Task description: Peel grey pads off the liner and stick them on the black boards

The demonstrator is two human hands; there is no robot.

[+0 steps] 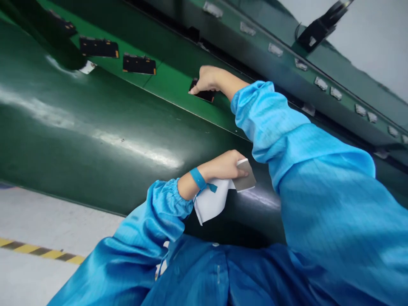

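Observation:
My right hand [207,79] reaches over a green belt [170,85], its fingers closed on a flat black rectangular panel [205,95] with small orange marks. The hand hides part of that panel. Close to my body, my left hand [228,165] grips a grey-brown rectangular pad [245,176] with white edges. A white sheet [212,204] hangs below the same hand. A blue band [198,178] circles my left wrist.
Two similar black panels, a nearer one [139,64] and a farther one [98,47], lie on the belt, with another beyond. A dark post [60,46] stands at upper left. Several small pale pieces line the raised ledge [287,57]. A black device [318,29] is at upper right.

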